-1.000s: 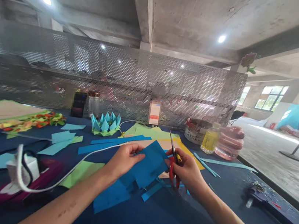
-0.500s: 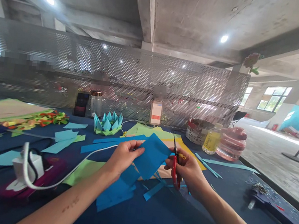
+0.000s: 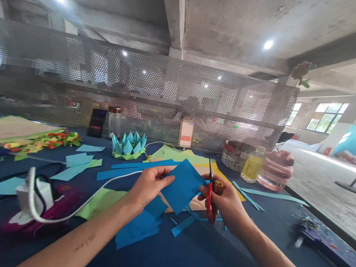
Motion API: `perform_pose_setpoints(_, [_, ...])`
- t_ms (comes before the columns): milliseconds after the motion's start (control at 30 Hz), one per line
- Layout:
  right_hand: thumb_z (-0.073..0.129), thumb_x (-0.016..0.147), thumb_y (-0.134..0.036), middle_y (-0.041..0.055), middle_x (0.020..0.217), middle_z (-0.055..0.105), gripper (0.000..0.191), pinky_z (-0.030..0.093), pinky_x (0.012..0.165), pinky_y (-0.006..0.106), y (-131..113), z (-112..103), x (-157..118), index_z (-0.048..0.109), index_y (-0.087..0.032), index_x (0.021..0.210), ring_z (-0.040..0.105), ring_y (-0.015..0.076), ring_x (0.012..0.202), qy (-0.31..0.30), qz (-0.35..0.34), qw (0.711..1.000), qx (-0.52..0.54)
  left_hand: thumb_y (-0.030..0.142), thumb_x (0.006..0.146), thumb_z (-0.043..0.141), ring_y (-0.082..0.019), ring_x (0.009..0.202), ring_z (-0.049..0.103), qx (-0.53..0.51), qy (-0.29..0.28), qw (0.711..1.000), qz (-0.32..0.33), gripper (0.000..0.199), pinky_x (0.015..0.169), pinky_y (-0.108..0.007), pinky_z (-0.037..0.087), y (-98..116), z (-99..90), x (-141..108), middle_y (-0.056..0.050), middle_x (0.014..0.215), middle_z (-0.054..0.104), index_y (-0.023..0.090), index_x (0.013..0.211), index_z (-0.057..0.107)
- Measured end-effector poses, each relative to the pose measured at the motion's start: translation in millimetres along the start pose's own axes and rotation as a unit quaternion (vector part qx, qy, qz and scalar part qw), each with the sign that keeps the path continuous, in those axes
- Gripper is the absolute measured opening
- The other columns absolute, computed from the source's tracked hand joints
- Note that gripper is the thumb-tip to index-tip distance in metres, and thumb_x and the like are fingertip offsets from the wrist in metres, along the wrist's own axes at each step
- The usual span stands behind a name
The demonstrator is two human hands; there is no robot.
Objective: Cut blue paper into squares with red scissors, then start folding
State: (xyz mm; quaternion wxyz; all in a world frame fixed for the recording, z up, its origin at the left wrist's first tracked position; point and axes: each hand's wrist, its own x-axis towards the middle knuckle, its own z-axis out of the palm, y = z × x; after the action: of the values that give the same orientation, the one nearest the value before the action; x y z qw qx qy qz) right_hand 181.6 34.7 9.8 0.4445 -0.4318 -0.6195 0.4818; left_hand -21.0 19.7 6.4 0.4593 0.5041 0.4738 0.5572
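Note:
A square of blue paper [image 3: 183, 187] is held up on its corner in front of me. My left hand [image 3: 150, 187] pinches its left corner between thumb and fingers. At the right corner, the fingertips of my right hand [image 3: 218, 199] touch the paper, while red-handled scissors [image 3: 211, 200] hang in that hand with their blades pointing up. More blue sheets [image 3: 138, 229] lie below my left hand. Cut blue strips [image 3: 183, 226] rest beneath the held square.
A folded blue-green paper piece [image 3: 129, 146] stands behind my left hand. A power strip [image 3: 44, 212] with a white cable sits at left. A basket [image 3: 236, 155], yellow bottle [image 3: 252, 165] and pink jug [image 3: 275, 171] stand back right; a glue gun [image 3: 334, 248] lies at right.
Both hands and the blue square have shifted very slightly to the right. The grips look the same.

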Motion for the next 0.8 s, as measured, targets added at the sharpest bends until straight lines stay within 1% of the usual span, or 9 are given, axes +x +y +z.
perform_pose_setpoints(133, [0.076, 0.062, -0.047, -0.0011, 0.062, 0.065, 0.05, 0.036, 0.033, 0.017, -0.1, 0.3, 0.0, 0.055, -0.019, 0.098, 0.052, 0.0088, 0.039, 0.0, 0.0, 1.0, -0.004, 0.028, 0.066, 0.07, -0.018, 0.073, 0.066, 0.009, 0.008, 1.0, -0.003, 0.02, 0.071, -0.029, 0.051, 2.7, 0.3, -1.9, -0.003, 0.081, 0.074, 0.018, 0.083, 0.07])
perform_pose_setpoints(333, [0.075, 0.062, -0.045, -0.0017, 0.063, 0.065, 0.049, 0.035, 0.033, 0.017, -0.8, -0.4, 0.7, 0.055, -0.02, 0.098, 0.052, 0.0086, 0.039, 0.002, 0.003, 1.0, -0.001, 0.026, 0.066, 0.069, -0.017, 0.072, 0.066, 0.003, 0.004, 1.0, -0.005, 0.019, 0.07, -0.029, 0.051, 2.0, 0.7, -1.6, -0.002, 0.081, 0.074, 0.018, 0.084, 0.071])
perform_pose_setpoints(500, [0.075, 0.061, -0.044, -0.0011, 0.063, 0.065, 0.049, 0.036, 0.035, 0.017, -3.1, 0.4, -0.9, 0.055, -0.019, 0.098, 0.053, 0.0086, 0.04, -0.001, 0.008, 1.0, -0.002, 0.027, 0.065, 0.068, -0.018, 0.075, 0.066, 0.025, 0.008, 0.999, 0.032, 0.021, 0.072, -0.029, 0.051, -2.5, -0.3, 1.8, -0.003, 0.084, 0.074, 0.018, 0.084, 0.07])
perform_pose_setpoints(600, [0.075, 0.06, -0.045, -0.0013, 0.063, 0.065, 0.05, 0.038, 0.036, 0.018, -4.1, 0.6, -0.7, 0.056, -0.019, 0.097, 0.054, 0.0095, 0.042, -0.006, 0.013, 1.0, -0.001, 0.029, 0.067, 0.067, -0.02, 0.077, 0.066, 0.049, -0.002, 0.997, 0.057, 0.02, 0.074, -0.031, 0.051, -5.2, -0.6, 3.2, -0.005, 0.086, 0.073, 0.017, 0.083, 0.068])
perform_pose_setpoints(700, [0.077, 0.056, -0.047, -0.0023, 0.06, 0.064, 0.053, 0.04, 0.037, 0.019, -3.1, 0.6, 0.7, 0.056, -0.019, 0.096, 0.057, 0.0117, 0.043, -0.005, 0.016, 1.0, 0.001, 0.032, 0.069, 0.064, -0.022, 0.08, 0.066, 0.078, -0.017, 0.993, 0.082, 0.019, 0.075, -0.032, 0.051, -6.6, -0.3, 3.1, -0.006, 0.087, 0.072, 0.017, 0.081, 0.067])
perform_pose_setpoints(800, [0.08, 0.052, -0.046, -0.0034, 0.057, 0.062, 0.054, 0.039, 0.037, 0.019, -1.0, 1.3, 1.6, 0.055, -0.019, 0.093, 0.057, 0.0125, 0.045, 0.006, 0.017, 1.0, 0.008, 0.033, 0.071, 0.063, -0.022, 0.085, 0.065, 0.105, -0.019, 0.989, 0.105, 0.018, 0.077, -0.033, 0.05, -6.0, 0.4, 1.5, -0.007, 0.091, 0.072, 0.018, 0.082, 0.067])
